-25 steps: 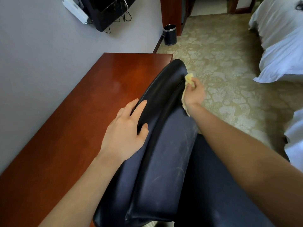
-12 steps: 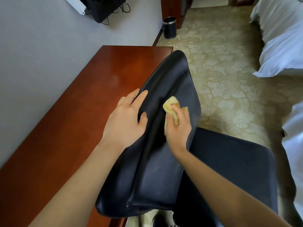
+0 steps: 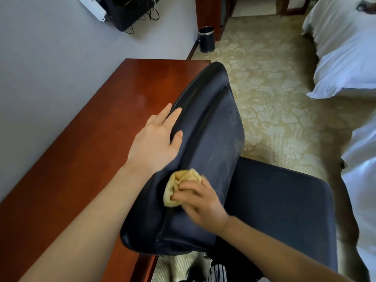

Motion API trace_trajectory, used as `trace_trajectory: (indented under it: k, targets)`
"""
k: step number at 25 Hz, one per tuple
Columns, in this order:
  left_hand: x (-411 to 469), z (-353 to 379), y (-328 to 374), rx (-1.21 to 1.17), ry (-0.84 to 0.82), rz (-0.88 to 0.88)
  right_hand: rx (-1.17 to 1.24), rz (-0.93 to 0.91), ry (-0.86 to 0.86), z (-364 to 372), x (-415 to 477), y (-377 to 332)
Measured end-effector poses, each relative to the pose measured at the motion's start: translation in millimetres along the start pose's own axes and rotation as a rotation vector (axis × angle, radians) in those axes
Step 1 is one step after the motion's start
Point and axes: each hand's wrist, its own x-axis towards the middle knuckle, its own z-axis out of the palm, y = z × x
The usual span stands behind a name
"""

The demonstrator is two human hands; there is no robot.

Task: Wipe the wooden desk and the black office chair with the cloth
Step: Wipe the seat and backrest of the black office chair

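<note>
The black office chair point(image 3: 215, 127) leans with its backrest against the edge of the reddish wooden desk point(image 3: 85, 143); its seat point(image 3: 280, 202) extends to the right. My left hand point(image 3: 156, 143) lies flat over the backrest's top edge, fingers spread, holding it steady. My right hand point(image 3: 201, 200) presses a crumpled yellow cloth point(image 3: 179, 186) against the lower part of the backrest's front face. Faint wipe streaks show on the leather higher up.
A grey wall runs along the desk's left side. A black waste bin point(image 3: 206, 39) stands on the patterned carpet point(image 3: 274, 98) beyond the desk. White bedding point(image 3: 341, 53) fills the right side. A dark device with cables point(image 3: 130, 11) hangs on the wall.
My right hand has drawn the cloth down the backrest, from near its top edge to its lower part. The left hand has stayed on the top edge.
</note>
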Motion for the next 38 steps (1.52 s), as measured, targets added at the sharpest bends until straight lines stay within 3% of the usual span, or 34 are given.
trace_trajectory:
  k: [3, 8, 12, 17, 22, 29, 34, 36, 38]
  targets:
    - [-0.1, 0.2, -1.3, -0.039, -0.011, -0.014, -0.046, 0.097, 0.119, -14.3, 38.5, 41.8]
    - [0.0, -1.1, 0.2, -0.047, 0.005, -0.039, -0.069, 0.481, 0.207, -39.0, 102.7, 108.2]
    - [2.9, -1.9, 0.1, -0.055, 0.025, -0.037, -0.098, 0.535, 0.215, -50.6, 131.2, 144.4]
    - [4.9, -1.3, -0.9, -0.053, 0.038, -0.023, -0.054, 0.896, 0.406, -49.9, 150.9, 165.8]
    - [5.4, 2.0, -6.8, -0.097, 0.14, 0.01, -0.022, 0.885, 0.443, -26.9, 118.3, 108.4]
    - [0.9, -4.1, -12.0, -0.395, 0.407, -0.049, 0.128, 0.828, 0.362, 21.1, -3.5, -22.2]
    - [-32.4, -5.8, -10.5, -0.239, 0.187, 0.07, 0.2, 0.719, 0.178, 24.0, -71.1, -57.8]
    - [-59.5, -4.4, -15.2, -0.275, 0.082, 0.077, 0.189, 0.844, 0.192, 18.9, -83.8, -52.1]
    - [-88.6, -0.7, -21.4, -0.305, 0.005, 0.078, 0.182, 1.121, 0.288, 16.7, -83.9, -42.6]
